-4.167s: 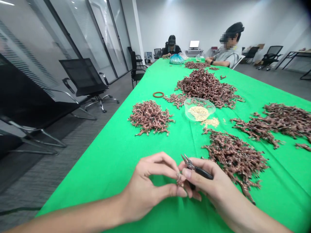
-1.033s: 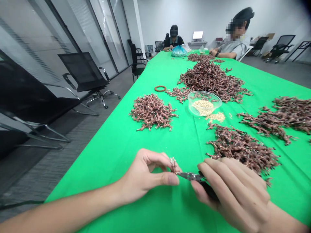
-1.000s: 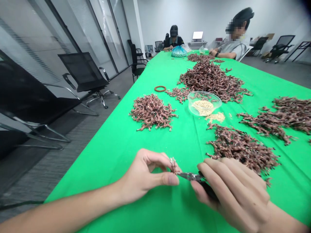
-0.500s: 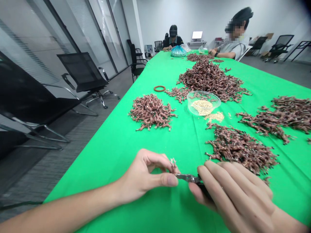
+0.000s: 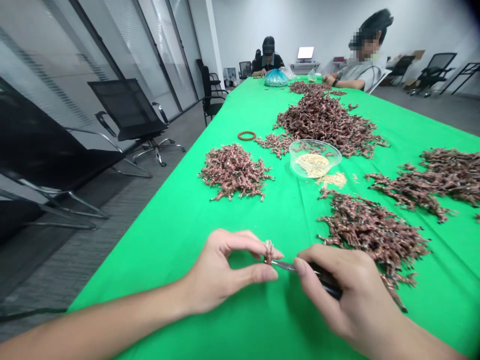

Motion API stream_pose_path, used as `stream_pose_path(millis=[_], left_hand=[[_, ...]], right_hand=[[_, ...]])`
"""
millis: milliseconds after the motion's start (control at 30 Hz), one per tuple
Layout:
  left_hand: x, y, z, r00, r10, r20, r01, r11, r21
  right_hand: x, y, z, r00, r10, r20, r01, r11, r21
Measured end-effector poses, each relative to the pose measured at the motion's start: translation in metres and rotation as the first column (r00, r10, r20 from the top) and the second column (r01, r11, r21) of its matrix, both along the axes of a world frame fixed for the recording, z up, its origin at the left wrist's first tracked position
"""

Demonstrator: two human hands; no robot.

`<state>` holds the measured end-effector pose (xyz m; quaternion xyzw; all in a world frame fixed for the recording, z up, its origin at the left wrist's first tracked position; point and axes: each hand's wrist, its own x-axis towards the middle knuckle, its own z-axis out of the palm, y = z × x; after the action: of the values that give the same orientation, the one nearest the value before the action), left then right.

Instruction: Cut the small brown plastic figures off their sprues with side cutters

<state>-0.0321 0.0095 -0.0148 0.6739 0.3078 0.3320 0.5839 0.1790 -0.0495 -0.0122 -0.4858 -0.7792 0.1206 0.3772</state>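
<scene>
Cloth (image 5: pixel 161 245): plain bright green. Figure (image 5: pixel 268 254): copper-brown, whitish tips. Pliers (image 5: pixel 285 265): black handle, silver nose. Piles (image 5: pixel 375 230): brown, flecked pale and black. Bowl (image 5: pixel 333 159): clear, colourless. Grains (image 5: pixel 333 179): pale beige. Ring (image 5: pixel 246 139): orange-brown. Bag (image 5: pixel 276 78): blue. Chair (image 5: pixel 120 107): black, silver base. Carpet (image 5: pixel 135 220): dark grey, streaked. Screen (image 5: pixel 305 53): white. Wall (image 5: pixel 326 27): pale grey.

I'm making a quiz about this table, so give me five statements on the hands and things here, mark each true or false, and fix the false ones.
1. The left hand holds a small brown figure. True.
2. The right hand holds a spoon. False: it holds pliers.
3. The clear bowl has pale grains in it. True.
4. Some grains lie on the green cloth beside the bowl. True.
5. The brown ring is inside the bowl. False: it lies on the cloth, apart from the bowl.
</scene>
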Motion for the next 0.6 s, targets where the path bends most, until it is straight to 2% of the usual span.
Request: stream_pose_path(millis=[167, 300, 433, 600], left_hand=[[0.001, 0.002, 0.000, 0.999, -0.005, -0.050, 0.006, 0.999, 0.035], [0.003, 0.003, -0.001, 0.998, 0.064, -0.026, -0.065, 0.996, -0.060], [0.005, 0.001, -0.003, 0.991, 0.134, -0.003, -0.132, 0.969, -0.210], [0.006, -0.001, -0.001, 0.992, 0.123, 0.012, -0.111, 0.931, -0.348]], right_hand=[[0.001, 0.003, 0.002, 0.998, -0.016, -0.053, 0.014, 0.999, -0.040], [0.004, 0.006, 0.001, 0.996, -0.050, -0.073, 0.050, 0.999, 0.001], [0.009, 0.007, -0.005, 0.998, -0.070, 0.006, 0.068, 0.983, 0.172], [0.013, 0.006, -0.010, 0.978, -0.099, 0.185, 0.022, 0.925, 0.380]])
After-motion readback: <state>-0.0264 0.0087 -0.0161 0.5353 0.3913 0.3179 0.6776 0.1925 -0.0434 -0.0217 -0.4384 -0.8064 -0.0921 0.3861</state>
